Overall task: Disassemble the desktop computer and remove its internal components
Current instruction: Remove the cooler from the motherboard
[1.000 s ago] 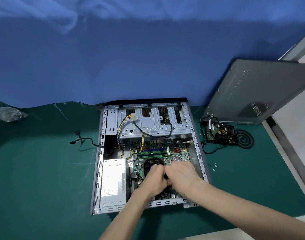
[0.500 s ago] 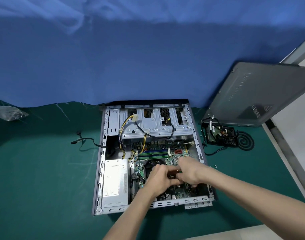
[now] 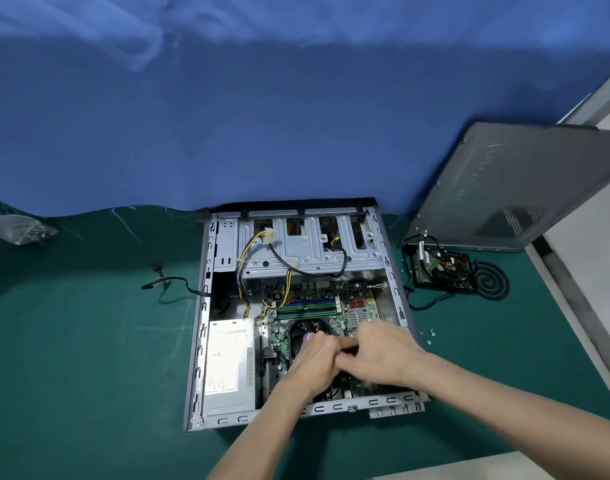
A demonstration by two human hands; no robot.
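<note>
Your left hand [image 3: 310, 358] and right hand [image 3: 383, 358] meet, fingers curled, in the near half of the open computer case [image 3: 200, 341] lying on the desk [image 3: 89, 341]. I cannot tell what they grip. The motherboard [image 3: 345, 291] inside the case is likely stiff but fragile, so hold it by bare edges. Lift the CPU fan [image 3: 307, 331] at mid-case by its rigid frame.

A dark green mat-covered table [image 3: 89, 341] carries an open grey metal desktop computer case [image 3: 197, 358] lying on its side at the far edge. A thin black cable [image 3: 172, 284] trails on the mat just left of the case. A clear plastic bag [image 3: 19, 230] lies at the far left edge. Right of the case sit a black wired component [image 3: 438, 268], a coiled black cable [image 3: 490, 280] and small loose screws [image 3: 430, 336]. A grey metal side panel [image 3: 525, 188] stands tilted at the far right corner.
</note>
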